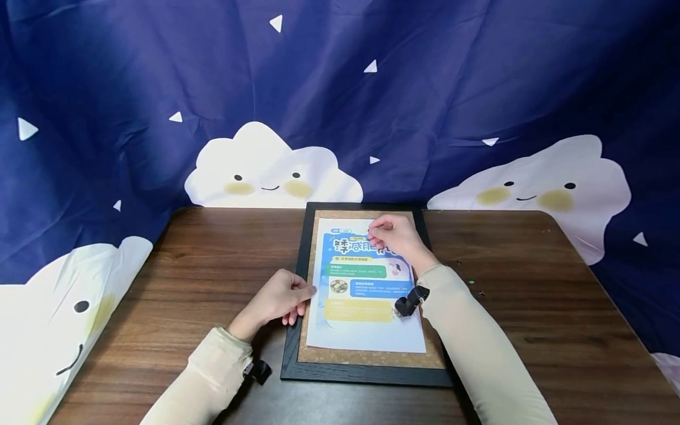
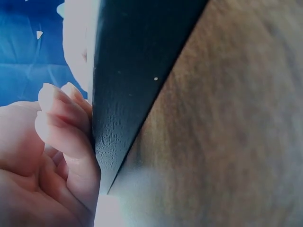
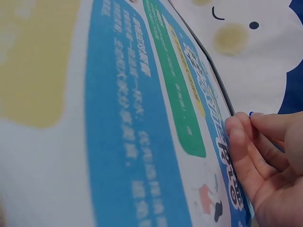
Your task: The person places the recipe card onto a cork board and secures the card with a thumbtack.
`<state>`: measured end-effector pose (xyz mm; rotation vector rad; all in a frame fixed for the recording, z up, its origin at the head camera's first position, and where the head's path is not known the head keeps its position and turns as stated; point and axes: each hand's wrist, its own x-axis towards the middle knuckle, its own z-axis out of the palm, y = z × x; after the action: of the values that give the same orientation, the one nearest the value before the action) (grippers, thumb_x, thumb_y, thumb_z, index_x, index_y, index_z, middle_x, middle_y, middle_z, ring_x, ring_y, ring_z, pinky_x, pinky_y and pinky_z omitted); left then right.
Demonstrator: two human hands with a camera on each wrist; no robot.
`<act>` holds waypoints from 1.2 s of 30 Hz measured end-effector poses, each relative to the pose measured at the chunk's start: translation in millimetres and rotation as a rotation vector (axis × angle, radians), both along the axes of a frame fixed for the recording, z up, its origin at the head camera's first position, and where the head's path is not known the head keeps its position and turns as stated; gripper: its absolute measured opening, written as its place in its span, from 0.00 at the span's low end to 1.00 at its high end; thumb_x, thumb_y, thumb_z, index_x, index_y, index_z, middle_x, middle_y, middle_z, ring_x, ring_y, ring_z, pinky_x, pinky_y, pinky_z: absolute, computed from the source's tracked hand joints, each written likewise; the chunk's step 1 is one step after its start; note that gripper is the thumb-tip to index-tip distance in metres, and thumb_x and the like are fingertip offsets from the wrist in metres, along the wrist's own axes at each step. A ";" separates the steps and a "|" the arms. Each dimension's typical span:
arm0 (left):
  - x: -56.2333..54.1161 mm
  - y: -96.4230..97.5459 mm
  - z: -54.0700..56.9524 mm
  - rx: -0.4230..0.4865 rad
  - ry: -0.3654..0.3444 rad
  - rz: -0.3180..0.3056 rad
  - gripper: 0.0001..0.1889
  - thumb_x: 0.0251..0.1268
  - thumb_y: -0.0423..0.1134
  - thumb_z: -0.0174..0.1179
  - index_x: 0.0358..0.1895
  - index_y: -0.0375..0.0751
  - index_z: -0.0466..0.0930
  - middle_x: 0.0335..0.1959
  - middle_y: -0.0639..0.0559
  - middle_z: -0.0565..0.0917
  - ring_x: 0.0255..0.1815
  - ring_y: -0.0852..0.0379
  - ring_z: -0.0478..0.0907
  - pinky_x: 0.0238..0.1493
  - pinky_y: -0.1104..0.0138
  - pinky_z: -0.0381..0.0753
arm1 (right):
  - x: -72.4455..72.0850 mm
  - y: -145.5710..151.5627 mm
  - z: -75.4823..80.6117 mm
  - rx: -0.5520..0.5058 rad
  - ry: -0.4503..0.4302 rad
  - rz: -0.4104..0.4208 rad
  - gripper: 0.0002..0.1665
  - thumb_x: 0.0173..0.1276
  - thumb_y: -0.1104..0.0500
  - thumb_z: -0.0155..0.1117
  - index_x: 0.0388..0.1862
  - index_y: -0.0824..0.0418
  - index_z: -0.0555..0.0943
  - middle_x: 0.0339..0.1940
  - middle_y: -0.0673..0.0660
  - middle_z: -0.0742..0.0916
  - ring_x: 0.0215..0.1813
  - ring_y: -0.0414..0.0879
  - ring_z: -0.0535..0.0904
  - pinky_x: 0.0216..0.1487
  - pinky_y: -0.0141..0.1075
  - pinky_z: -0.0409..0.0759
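A black-framed cork board point(image 1: 301, 277) lies on the wooden table point(image 1: 212, 271), with a colourful printed poster point(image 1: 361, 295) laid on it. My left hand point(image 1: 305, 298) grips the frame's left edge; in the left wrist view its fingers point(image 2: 57, 123) press against the black frame point(image 2: 137, 71). My right hand point(image 1: 373, 235) rests near the poster's top edge and pinches a small blue pin point(image 1: 370, 231). The right wrist view shows that pin point(image 3: 251, 113) between the fingertips point(image 3: 236, 130), just above the poster point(image 3: 132, 118).
A dark blue curtain with white smiling clouds point(image 1: 271, 171) hangs behind and around the table. A few small specks point(image 1: 470, 282) lie on the wood to the right of the board. Bare wood point(image 2: 236, 142) stretches on both sides.
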<state>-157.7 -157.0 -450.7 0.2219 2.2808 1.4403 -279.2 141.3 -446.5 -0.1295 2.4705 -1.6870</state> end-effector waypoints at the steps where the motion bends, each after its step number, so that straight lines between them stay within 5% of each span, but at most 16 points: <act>1: -0.2 -0.2 -0.3 -0.003 0.003 0.000 0.16 0.81 0.36 0.61 0.30 0.33 0.86 0.13 0.53 0.79 0.07 0.64 0.72 0.11 0.73 0.72 | -2.3 -0.9 0.3 0.001 0.002 -0.001 0.10 0.79 0.68 0.66 0.54 0.73 0.85 0.43 0.69 0.92 0.32 0.42 0.90 0.36 0.30 0.90; 13: 0.1 -0.5 -2.1 -0.024 0.031 -0.018 0.15 0.82 0.36 0.60 0.30 0.36 0.82 0.14 0.53 0.79 0.07 0.64 0.72 0.11 0.72 0.73 | -20.3 -12.3 -0.5 0.087 -0.012 -0.023 0.10 0.81 0.64 0.65 0.55 0.68 0.86 0.42 0.64 0.92 0.32 0.42 0.88 0.35 0.29 0.88; 22: -1.9 -0.4 -3.1 -0.038 0.047 -0.029 0.15 0.82 0.37 0.61 0.31 0.37 0.82 0.14 0.53 0.80 0.07 0.63 0.73 0.11 0.72 0.73 | -28.8 -20.4 -2.1 0.049 -0.051 -0.082 0.09 0.81 0.65 0.64 0.53 0.70 0.86 0.40 0.64 0.91 0.27 0.41 0.84 0.30 0.29 0.86; 36: -3.2 -0.2 -3.8 -0.037 0.041 -0.039 0.14 0.82 0.37 0.61 0.32 0.36 0.82 0.13 0.53 0.80 0.07 0.63 0.73 0.12 0.72 0.73 | -44.7 -27.0 6.7 0.029 -0.223 -0.146 0.10 0.77 0.68 0.66 0.51 0.72 0.87 0.30 0.58 0.88 0.22 0.42 0.83 0.27 0.31 0.86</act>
<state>-160.9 -157.1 -454.5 0.2861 2.3207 1.3848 -323.9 114.3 -439.9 0.2353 2.3855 -1.6186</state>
